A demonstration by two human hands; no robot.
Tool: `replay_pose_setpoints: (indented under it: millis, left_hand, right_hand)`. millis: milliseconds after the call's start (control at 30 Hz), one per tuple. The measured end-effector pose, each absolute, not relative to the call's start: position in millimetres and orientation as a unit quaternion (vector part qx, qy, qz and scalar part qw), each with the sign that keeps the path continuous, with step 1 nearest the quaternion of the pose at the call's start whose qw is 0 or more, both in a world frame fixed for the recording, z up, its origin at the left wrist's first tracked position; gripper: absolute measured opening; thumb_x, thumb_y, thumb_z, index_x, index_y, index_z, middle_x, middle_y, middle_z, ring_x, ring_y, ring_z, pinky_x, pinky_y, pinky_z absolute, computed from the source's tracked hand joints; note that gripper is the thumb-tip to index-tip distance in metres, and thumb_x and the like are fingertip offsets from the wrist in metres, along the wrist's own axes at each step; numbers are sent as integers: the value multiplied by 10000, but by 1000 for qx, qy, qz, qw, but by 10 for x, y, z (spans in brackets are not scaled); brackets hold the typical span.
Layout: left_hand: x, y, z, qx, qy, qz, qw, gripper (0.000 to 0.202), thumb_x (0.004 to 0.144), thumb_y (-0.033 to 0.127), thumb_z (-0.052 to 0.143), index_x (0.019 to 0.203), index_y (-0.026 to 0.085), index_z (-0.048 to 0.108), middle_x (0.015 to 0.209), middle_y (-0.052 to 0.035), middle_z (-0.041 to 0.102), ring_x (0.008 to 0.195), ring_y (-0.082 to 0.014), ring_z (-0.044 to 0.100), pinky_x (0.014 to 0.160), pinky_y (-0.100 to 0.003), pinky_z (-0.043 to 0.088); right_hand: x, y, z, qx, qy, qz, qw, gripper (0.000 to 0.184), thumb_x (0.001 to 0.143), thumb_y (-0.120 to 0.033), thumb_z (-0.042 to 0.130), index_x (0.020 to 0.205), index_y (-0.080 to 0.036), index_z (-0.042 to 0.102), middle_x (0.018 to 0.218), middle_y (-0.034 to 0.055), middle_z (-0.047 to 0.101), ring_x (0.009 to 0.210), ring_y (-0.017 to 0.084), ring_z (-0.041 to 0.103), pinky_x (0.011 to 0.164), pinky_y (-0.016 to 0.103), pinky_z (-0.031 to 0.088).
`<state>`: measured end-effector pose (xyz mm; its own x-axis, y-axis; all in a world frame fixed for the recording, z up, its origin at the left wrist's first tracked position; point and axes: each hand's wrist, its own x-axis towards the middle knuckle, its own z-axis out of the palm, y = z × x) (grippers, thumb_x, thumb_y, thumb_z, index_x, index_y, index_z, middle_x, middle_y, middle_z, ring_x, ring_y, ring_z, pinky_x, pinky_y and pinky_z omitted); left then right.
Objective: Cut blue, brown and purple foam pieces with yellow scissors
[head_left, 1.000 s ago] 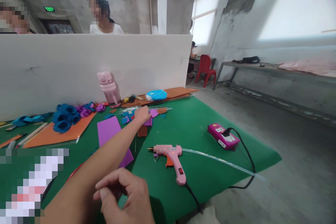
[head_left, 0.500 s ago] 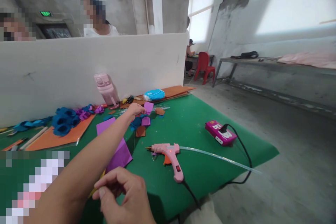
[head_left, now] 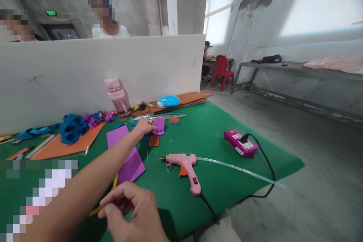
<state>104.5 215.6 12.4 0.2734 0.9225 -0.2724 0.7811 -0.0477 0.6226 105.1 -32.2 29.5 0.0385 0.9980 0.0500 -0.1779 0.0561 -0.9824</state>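
My left hand reaches across the green table and pinches a small purple foam or felt piece. Dark blue pieces lie partly hidden under that hand, with a brown square just in front. Close to me, my right hand has its thumb and fingers curled together; what they hold, if anything, cannot be made out. A curved yellow strip runs beside its fingertips, partly behind my left forearm. Larger purple sheets lie under and beside that forearm. A pink hot glue gun lies right of my hands, a clear glue stick in its back.
A magenta power strip with a black cord sits at the right. Blue rolled flowers rest on an orange sheet at the left. A pink bottle and a blue packet stand near the white partition; people are beyond it.
My left hand has drawn slightly nearer with the purple piece, which now hangs lower, beside the brown square. My right hand has barely moved. The view has shifted slightly.
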Motion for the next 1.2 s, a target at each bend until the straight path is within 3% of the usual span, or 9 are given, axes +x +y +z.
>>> replay_pose_setpoints:
  millis: [300, 467, 900, 1033, 1200]
  left_hand:
    - [1128, 2152, 404, 725, 588, 101, 344, 330, 863, 322, 549, 1148, 157, 543, 1165, -82, 571, 963, -195, 588, 792, -391, 514]
    - [1164, 2080, 315, 744, 583, 47, 323, 325, 865, 321, 547, 1143, 154, 543, 1148, -81, 578, 948, -190, 593, 785, -386, 517]
    - [759, 2198, 343, 857, 492, -44, 145, 282, 853, 320, 561, 1076, 148, 590, 1115, -57, 601, 929, -195, 599, 770, -364, 518]
    - [831, 2154, 174, 880, 468, -31, 79, 278, 874, 319, 532, 1108, 173, 569, 1155, -73, 580, 987, -195, 581, 837, -402, 497]
    - [685, 2298, 306, 876, 482, 7, 10, 279, 872, 329, 533, 1096, 168, 574, 1146, -69, 584, 993, -203, 579, 843, -408, 493]
  right_hand:
    - [1051, -327, 281, -441, -458, 526, 565, 251, 671, -29, 495, 772, -146, 694, 668, 39, 720, 562, 121, 638, 496, 153, 440]
    - [1059, -322, 301, -436, -448, 540, 564, 243, 661, -27, 504, 764, -137, 695, 670, 50, 720, 559, 120, 628, 497, 154, 436]
    - [1036, -320, 289, -422, -424, 585, 548, 193, 666, -57, 521, 742, -139, 678, 660, 49, 708, 480, 79, 546, 475, 148, 394]
    - [1016, -320, 268, -419, -422, 589, 546, 183, 672, -64, 522, 743, -140, 674, 660, 47, 703, 482, 79, 547, 472, 148, 392]
    - [1039, -307, 249, -420, -417, 589, 550, 167, 676, -71, 528, 740, -139, 667, 670, 48, 705, 490, 79, 556, 482, 148, 394]
